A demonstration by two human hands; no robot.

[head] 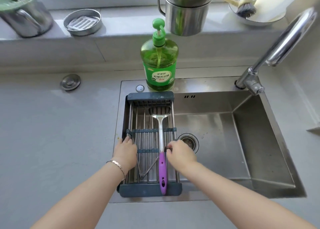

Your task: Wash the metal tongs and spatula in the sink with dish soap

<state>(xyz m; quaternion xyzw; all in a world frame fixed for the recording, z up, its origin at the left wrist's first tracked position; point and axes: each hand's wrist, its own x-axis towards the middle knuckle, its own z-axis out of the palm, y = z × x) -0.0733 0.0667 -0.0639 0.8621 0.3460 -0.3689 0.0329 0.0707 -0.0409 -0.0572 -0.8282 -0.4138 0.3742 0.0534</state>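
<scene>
A dark-framed wire drain rack (150, 96) spans the left part of the steel sink (256, 142). In it lies a metal spatula (161, 124) with a purple handle, blade pointing away from me. Metal tongs (149, 168) lie beside it as a V, partly hidden under my left hand. My left hand (125, 150) holds the rack's left rail. My right hand (181, 153) has its fingers closed on the rack's right rail, just right of the spatula handle. A green dish soap pump bottle (159, 69) stands behind the rack on the sink rim.
The chrome faucet (277, 43) arches over the sink's right rear; no water runs. The drain (189, 142) sits right of the rack. On the sill stand metal mugs (186, 15), a round tin (82, 22) and a bowl with a brush (245, 8). A round cap (70, 81) sits in the grey counter.
</scene>
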